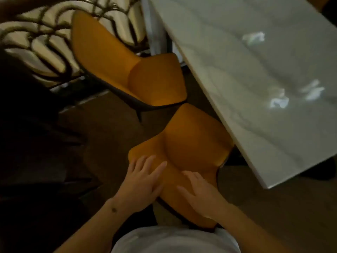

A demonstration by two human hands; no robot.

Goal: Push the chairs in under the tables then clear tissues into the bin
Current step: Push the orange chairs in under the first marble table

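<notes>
While tissues point(278, 102) litter table point(228, 57), hands point(144, 181) press chair point(193, 143).

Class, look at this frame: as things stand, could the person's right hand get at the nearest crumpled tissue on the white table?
Probably yes. The right hand rests open on the near orange chair, holding nothing, and the nearest tissue lies in the open on the white table. The chair between person and table means leaning over.

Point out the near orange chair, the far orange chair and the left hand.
near orange chair point(191, 143), head view, seat
far orange chair point(156, 84), head view, seat
left hand point(144, 181), head view, back of hand
</notes>
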